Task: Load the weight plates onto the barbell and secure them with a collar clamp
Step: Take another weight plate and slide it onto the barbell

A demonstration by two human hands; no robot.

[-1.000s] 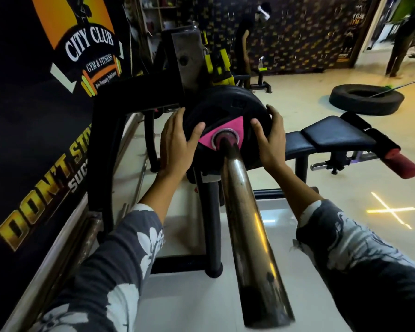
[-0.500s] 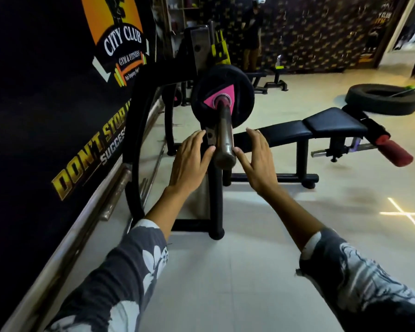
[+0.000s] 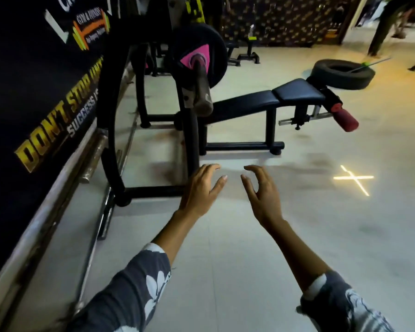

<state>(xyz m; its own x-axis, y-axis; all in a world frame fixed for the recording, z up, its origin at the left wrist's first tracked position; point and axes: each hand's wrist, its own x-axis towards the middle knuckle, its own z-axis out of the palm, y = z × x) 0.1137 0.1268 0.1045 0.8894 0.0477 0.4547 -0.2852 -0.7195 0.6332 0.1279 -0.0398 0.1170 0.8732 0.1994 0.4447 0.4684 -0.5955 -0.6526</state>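
A black weight plate (image 3: 215,51) with a pink triangle label sits on the steel barbell sleeve (image 3: 203,92), which rests on a black rack (image 3: 110,116) and points toward me. My left hand (image 3: 200,189) and my right hand (image 3: 264,191) hang in the air over the pale floor, well below and in front of the sleeve's end. Both hands hold nothing, fingers spread and slightly curled, palms facing each other. No collar clamp is visible.
A dark banner wall (image 3: 34,104) runs along the left. A black padded bench (image 3: 295,93) with a red foot roller (image 3: 345,117) stands right of the rack. A tyre (image 3: 343,74) lies behind it. A person's legs (image 3: 381,32) show at the far right.
Both hands have let go of the plate and drawn back off the sleeve, down and toward me. The view has backed away from the barbell.
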